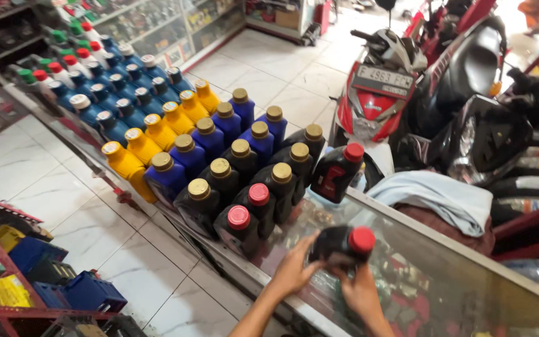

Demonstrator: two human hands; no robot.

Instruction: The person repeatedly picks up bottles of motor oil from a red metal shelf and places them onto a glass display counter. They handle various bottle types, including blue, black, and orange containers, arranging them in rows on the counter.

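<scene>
- Head view: both hands grip one black bottle with a red cap [344, 244] just above the glass bench [469, 274], left hand [294, 268] at its base, right hand [360, 290] clasped beneath.
- Rows of capped bottles [219, 156] already stand lined along the bench; another red-capped bottle [338, 170] stands apart.
- This bottle seems not yet placed, though blur hides the contact.
</scene>
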